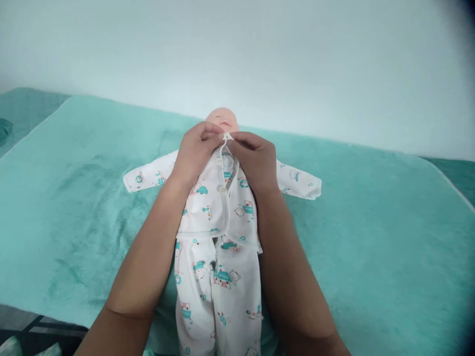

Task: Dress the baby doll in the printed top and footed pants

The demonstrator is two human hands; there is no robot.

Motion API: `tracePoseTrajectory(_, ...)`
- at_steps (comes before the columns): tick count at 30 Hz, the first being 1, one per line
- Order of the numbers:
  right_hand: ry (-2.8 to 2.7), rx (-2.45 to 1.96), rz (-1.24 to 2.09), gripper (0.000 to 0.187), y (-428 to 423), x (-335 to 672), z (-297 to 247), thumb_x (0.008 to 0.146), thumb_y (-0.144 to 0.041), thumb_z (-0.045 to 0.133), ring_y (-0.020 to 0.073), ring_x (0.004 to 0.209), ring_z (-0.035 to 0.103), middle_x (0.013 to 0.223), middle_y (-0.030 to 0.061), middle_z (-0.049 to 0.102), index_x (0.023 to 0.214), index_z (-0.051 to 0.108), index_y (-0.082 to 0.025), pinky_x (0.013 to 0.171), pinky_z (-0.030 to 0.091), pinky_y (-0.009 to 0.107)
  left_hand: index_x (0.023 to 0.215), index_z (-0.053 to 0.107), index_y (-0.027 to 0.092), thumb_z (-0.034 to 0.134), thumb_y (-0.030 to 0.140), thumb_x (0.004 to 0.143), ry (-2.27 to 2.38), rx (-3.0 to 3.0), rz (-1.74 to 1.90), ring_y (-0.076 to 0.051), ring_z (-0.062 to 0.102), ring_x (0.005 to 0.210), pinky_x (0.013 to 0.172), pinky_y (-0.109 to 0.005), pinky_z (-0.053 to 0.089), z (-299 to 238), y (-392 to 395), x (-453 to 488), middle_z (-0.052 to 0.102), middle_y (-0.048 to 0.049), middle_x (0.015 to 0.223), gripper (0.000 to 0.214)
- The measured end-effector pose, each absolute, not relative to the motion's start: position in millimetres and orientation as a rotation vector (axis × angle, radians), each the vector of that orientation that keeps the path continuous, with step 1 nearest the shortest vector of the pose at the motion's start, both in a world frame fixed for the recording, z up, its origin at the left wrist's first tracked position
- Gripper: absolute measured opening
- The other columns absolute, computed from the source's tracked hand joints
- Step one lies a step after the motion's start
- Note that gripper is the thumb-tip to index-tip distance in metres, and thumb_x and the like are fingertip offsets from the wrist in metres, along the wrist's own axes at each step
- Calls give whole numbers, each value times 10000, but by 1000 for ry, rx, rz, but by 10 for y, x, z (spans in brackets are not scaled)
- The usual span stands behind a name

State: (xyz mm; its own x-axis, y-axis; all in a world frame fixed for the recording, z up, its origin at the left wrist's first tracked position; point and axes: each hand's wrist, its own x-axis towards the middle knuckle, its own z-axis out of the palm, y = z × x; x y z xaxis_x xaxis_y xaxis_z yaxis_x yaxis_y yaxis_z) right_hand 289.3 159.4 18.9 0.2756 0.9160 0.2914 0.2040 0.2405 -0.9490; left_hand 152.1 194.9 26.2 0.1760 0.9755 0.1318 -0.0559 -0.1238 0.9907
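Note:
A baby doll (224,117) lies on its back, dressed in a white printed baby shirt (208,212) and matching trousers (237,291). Both sleeves spread out sideways, and no doll hands show at the cuffs. At the neck, my left hand (198,148) pinches the collar edge of the shirt from one side. My right hand (256,155) pinches the other collar edge, close to my left fingertips. The collar is raised between them. Below, the front placket gapes a little, with pale fasteners along its edge. My fingers hide part of the doll's chin and neck.
A turquoise plush blanket (371,237) lies under the doll, with creases on its left part. Behind it rises a pale wall (237,54). Darker green fabric (33,111) shows at the far left, and a dark striped surface (37,326) at the lower left.

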Motion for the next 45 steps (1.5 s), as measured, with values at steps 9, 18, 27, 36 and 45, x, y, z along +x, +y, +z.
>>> tracePoseTrajectory(9,-1212,-1265,724,152,1602,2895,193,797,-237,670,190,889,680,920,12,755,901,778,-213,837,547,357,913,650,214,668,166,858,978,1336,1164,-136,632,718,707,-287,514,267,1945,1526,676,9,800,75)
tracePoseTrajectory(18,-1310,-1275,716,189,1604,2885,201,763,-199,694,126,723,554,785,-42,601,947,683,-240,743,505,296,899,634,222,647,154,874,971,1355,1179,-146,619,743,733,-303,505,262,1961,1534,645,7,786,74)
tracePoseTrajectory(27,-1460,-1280,664,216,1577,2880,198,818,-277,707,130,697,490,734,-61,502,1002,596,-285,693,456,286,982,663,256,669,307,922,975,1468,1205,-163,636,795,785,-313,538,259,1934,1512,596,14,717,79)
tracePoseTrajectory(36,-1470,-1250,726,242,1575,2875,204,833,-266,712,121,678,465,725,-70,461,1018,558,-290,670,427,279,1034,649,252,687,144,844,960,1405,1209,-185,673,849,813,-359,560,261,1930,1529,635,11,780,222)
tracePoseTrajectory(45,-1421,-1187,800,266,1600,2892,171,833,-302,726,129,690,492,735,-61,466,1044,564,-291,660,440,283,1108,618,275,656,121,842,944,1336,1229,-199,688,924,783,-340,535,223,1950,1529,657,3,845,310)
